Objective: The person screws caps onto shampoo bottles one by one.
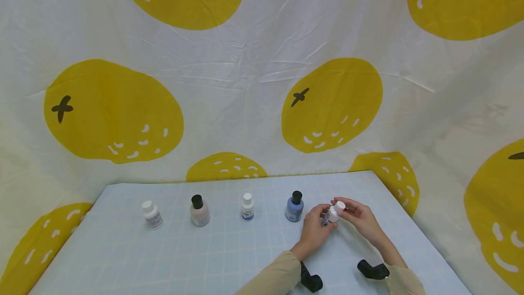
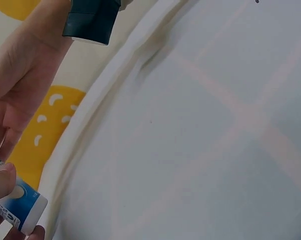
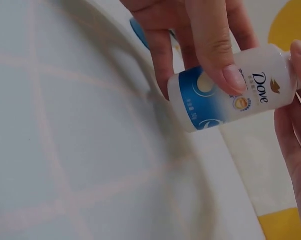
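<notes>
Near the table's right side, a small white Dove bottle with a blue band is held tilted between both hands. My left hand grips its body, the thumb lying across the label in the right wrist view. At the other end, my right hand pinches the white cap between thumb and fingers. In the left wrist view, the bottle's blue base shows by the left thumb. The right wrist view shows the bottle nearly side-on. Whether the cap is loose, I cannot tell.
A row of bottles stands on the pale checked table: a white one, a pinkish one with black cap, a white one with blue base, and a blue one with black cap. A fruit-patterned cloth hangs behind.
</notes>
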